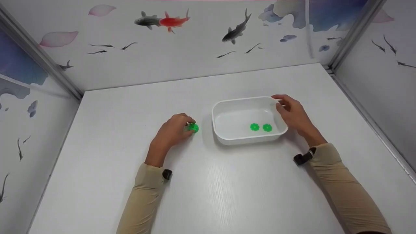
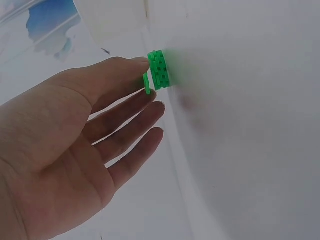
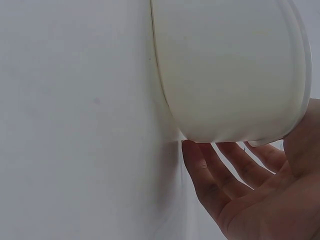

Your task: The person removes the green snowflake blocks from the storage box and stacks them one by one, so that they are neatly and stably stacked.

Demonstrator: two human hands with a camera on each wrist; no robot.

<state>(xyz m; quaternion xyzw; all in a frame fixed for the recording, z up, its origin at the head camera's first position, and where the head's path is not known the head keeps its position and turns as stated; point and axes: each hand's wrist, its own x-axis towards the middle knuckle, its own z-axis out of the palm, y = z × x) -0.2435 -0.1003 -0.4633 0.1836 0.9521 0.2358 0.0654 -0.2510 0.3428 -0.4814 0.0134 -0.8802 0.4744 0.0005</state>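
With thumb and fingertips, my left hand (image 1: 174,130) pinches a green flower-shaped plastic disc (image 2: 147,84). That disc stands tilted off a short stack of similar green discs (image 2: 160,70) on the table. To the right is a white rectangular plastic tub (image 1: 248,139) with rounded corners. Two more green flower-shaped discs (image 1: 261,127) lie apart on its floor, near the front right. My right hand (image 1: 294,115) grips the tub's right end, the thumb over the rim and the fingers along the outer wall, as the right wrist view shows.
The white tabletop (image 1: 201,185) reaches back to a white panel (image 1: 195,55) printed with fish and petals. Similar panels close off the left and right sides, joined by grey metal posts (image 1: 356,34). Dark straps sit at both wrists.
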